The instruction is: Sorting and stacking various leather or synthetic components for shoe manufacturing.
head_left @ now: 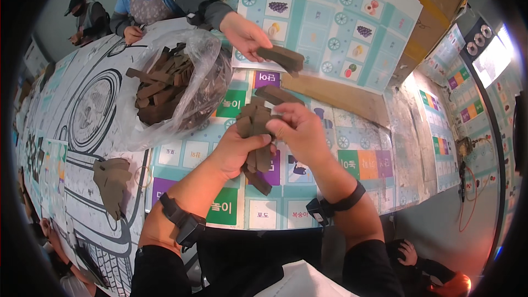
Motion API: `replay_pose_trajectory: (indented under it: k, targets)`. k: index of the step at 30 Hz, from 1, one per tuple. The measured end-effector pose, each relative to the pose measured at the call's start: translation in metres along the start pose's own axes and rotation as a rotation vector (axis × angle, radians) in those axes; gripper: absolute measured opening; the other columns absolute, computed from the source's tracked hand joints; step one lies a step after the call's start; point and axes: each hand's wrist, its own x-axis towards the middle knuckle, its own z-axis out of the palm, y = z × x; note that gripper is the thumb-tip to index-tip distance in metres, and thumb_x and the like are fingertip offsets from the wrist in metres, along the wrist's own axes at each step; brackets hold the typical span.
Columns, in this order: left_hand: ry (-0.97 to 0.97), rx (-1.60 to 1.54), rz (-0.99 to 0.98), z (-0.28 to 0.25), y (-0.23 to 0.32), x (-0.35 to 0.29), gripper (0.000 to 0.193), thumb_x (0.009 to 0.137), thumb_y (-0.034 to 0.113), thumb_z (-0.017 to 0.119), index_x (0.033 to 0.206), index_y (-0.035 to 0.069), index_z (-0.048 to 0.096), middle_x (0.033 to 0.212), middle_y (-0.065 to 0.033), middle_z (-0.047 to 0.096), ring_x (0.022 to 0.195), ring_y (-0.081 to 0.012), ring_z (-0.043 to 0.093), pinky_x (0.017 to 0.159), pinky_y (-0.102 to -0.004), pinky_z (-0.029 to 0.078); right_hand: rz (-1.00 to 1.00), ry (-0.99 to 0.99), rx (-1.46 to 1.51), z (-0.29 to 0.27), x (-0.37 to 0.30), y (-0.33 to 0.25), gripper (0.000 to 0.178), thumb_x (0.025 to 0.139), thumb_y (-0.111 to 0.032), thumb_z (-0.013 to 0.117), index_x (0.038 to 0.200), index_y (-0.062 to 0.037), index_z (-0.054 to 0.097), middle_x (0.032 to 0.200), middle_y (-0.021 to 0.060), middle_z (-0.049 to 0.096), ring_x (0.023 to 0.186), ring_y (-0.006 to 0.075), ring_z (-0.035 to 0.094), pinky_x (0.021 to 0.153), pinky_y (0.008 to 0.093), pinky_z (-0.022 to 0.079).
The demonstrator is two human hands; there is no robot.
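Dark brown flat cardboard strips (pixel 254 126): a bunch clenched in left hand (pixel 239 148), right hand (pixel 300 132) pinching one; clear plastic bag (pixel 206 71) remained largely full, so apparently early.

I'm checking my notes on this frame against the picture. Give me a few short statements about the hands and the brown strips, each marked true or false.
1. The left hand grips a bundle of brown strips. True.
2. The right hand lies flat on the table. False: it is raised, fingers at the bundle's top.
3. A clear plastic bag holds more brown strips. True.
4. The co-worker's hand across the table is empty. False: it holds a few dark strips.
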Motion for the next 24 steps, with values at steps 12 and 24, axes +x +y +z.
replay_pose_trajectory:
  k: [12,24]
  targets:
    - [0.328,-0.143,0.147,-0.014,0.017,0.003,0.034,0.093,0.010,0.070,0.124,0.003,0.058,0.103,-0.0078,0.065,0.087,-0.0213,0.067,0.078,-0.0388,0.059,-0.055,0.256,-0.521,-0.077,0.091,0.021,0.046,0.092,-0.028,0.071,0.131,-0.0037,0.064,0.117,0.0157,0.072,0.105,0.0295,0.070,0.092,0.0396,0.054]
    - [0.331,-0.130,0.161,-0.019,0.015,0.005,0.031,0.092,0.010,0.070,0.120,0.004,0.059,0.102,-0.0070,0.064,0.086,-0.0200,0.067,0.077,-0.0372,0.058,0.048,-0.016,-0.670,-0.076,0.123,0.029,0.043,0.088,-0.023,0.072,0.126,-0.0044,0.068,0.118,0.0163,0.073,0.110,0.0285,0.070,0.094,0.0380,0.055]
